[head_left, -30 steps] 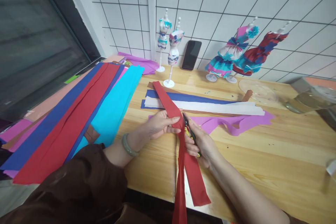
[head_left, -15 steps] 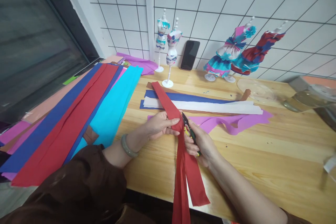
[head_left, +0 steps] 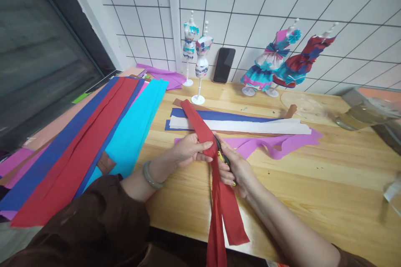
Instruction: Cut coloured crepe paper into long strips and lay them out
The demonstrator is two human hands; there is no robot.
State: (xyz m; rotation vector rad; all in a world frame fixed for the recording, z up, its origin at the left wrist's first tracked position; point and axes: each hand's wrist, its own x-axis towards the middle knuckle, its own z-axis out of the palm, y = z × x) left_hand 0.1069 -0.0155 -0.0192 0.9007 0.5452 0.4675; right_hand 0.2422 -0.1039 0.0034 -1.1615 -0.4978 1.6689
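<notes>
My left hand (head_left: 191, 150) is closed on a red crepe paper strip (head_left: 199, 126), with the thumb on top near a fold. One end of the strip slants up over the table, and two long tails hang toward the front edge. Close beside it, my right hand (head_left: 236, 166) is wrapped round dark scissors with yellow on the handles (head_left: 223, 157). Their tips are at the strip's right edge, partly hidden by paper and fingers. Behind my hands lie a white strip (head_left: 250, 126), a blue strip (head_left: 219, 115) and a crumpled purple strip (head_left: 282, 146).
Long red (head_left: 72, 142), blue and turquoise (head_left: 134, 129) paper sheets are piled on the left. Two small dress forms (head_left: 202, 62) and a phone (head_left: 224, 65) stand by the tiled wall. Two dressed forms (head_left: 272, 60) stand farther right, near a glass container (head_left: 354, 119).
The scissors' tips have come in closer against the red strip, and less of the blades shows. My left hand keeps its hold. The whole view has shifted slightly.
</notes>
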